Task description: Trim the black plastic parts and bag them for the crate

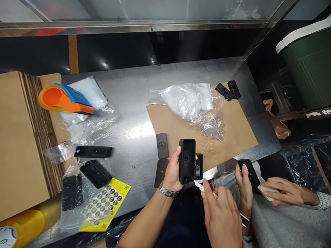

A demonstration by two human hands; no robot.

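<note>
My left hand [172, 172], with a metal watch at its wrist, grips an upright black open-faced plastic case [187, 160]. Wrapped round a pale-handled blade tool [199, 184], my right hand [221, 210] is just below and right of the case, and the metal tip meets its lower right corner. Behind the case stands a second, smaller black housing [199, 167]. Left of my left hand lie a grey-black cover [162, 145] and a darker flat piece [160, 172].
Clear bags [186, 103] and two black parts [229, 90] lie on or by a cardboard sheet [232, 137]. Tape dispenser [62, 100], black cases [95, 174], yellow sticker sheet [103, 206] and stacked cardboard [23, 144] are left. A person's hands [244, 186] work at right.
</note>
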